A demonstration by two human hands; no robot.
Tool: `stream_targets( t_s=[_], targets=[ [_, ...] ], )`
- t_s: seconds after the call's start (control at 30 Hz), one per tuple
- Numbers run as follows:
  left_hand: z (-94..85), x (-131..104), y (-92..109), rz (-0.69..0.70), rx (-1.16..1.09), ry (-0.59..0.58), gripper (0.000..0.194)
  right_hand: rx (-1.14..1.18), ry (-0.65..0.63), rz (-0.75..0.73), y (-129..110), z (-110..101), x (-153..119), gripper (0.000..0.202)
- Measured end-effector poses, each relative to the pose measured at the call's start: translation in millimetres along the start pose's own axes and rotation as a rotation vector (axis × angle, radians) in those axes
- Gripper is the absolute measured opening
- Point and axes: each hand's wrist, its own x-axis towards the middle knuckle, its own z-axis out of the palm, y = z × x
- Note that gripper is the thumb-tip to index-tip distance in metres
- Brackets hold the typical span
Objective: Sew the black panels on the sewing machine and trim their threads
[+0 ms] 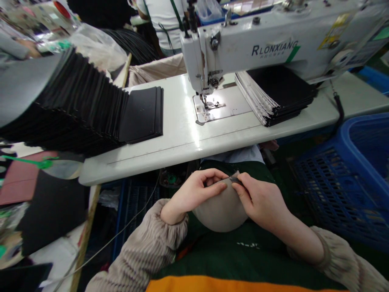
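Apron (212, 259), dark green with orange band, lower centre. Grey piece (223, 213), curved-edged, over it, just below centre of frame. My left grip (194, 190): thumb and fingers closed on the piece's upper edge. My right grip (264, 196): pinched at the same edge, at a small dark strip (235, 180). Tabletop (179, 121), across the middle: black panels (141, 115), left; sewing machine (237, 44), upper right; black stack (281, 85) beneath its arm. Blue basket (334, 162), right edge.

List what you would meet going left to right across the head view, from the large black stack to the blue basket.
Large black stack, left hand, right hand, blue basket. The grey piece overlaps both hands, so it is left out.
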Motion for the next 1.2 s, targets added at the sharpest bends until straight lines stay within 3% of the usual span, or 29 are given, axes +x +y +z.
stream_targets(
  t_s=[0.5,0.73,1.0,1.2],
  targets=[
    [-2.0,1.0,-0.7,-0.003,-0.028,-0.058,0.025,-0.015,0.068,-0.018,-1.2,5.6,-1.0,0.023],
    [-1.0,1.6,-2.0,0.019,0.015,-0.049,0.022,-0.056,0.038,-0.055,0.6,2.7,0.9,0.023],
    [-6.7,0.2,0.1,-0.023,-0.043,-0.024,0.032,0.052,0.007,0.046,7.2,-0.4,-0.5,0.022],
    [-8.4,-4.4,2.5,-0.058,-0.05,-0.019,0.026,0.103,-0.05,0.072,2.7,0.1,-2.1,0.021]
  ],
)
